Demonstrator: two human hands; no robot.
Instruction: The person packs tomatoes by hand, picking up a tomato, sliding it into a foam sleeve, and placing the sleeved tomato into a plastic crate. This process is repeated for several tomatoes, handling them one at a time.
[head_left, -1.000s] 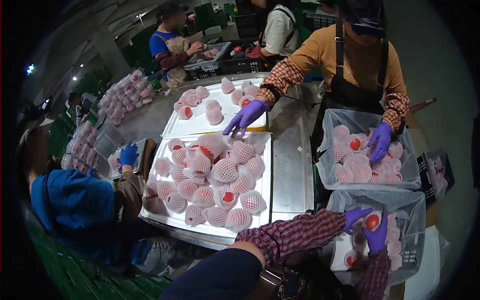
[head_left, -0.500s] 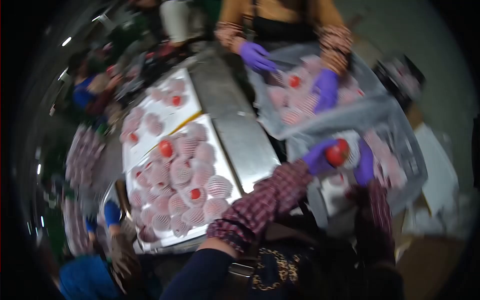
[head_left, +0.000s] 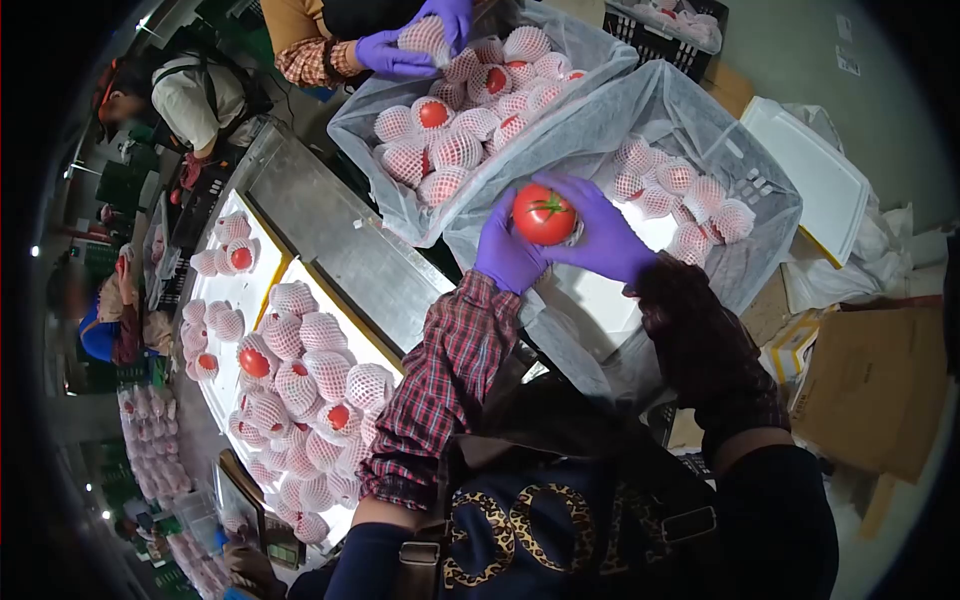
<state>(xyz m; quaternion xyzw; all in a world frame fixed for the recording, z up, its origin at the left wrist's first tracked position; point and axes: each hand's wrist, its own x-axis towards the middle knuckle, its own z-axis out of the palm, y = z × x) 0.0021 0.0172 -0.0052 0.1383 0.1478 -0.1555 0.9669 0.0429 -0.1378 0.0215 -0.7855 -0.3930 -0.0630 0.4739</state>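
Note:
Both my hands wear purple gloves and meet around one red tomato, its green stem facing up. My left hand holds it from the left side. My right hand wraps round it from the right, with a bit of white foam net showing below the fruit. The tomato is above the near edge of a crate lined with clear film. Inside that crate, several tomatoes in foam nets lie toward the far right, beside a bare white bottom.
Ahead, a co-worker's gloved hands hold a netted fruit over a second lined crate full of netted tomatoes. Left, white trays with many netted tomatoes adjoin a metal table. Cardboard stands at the right.
The view has swung, so the crates appear further up and left. My hands have come together around the tomato. The co-worker's hands have left their crate's contents and now hold a netted fruit.

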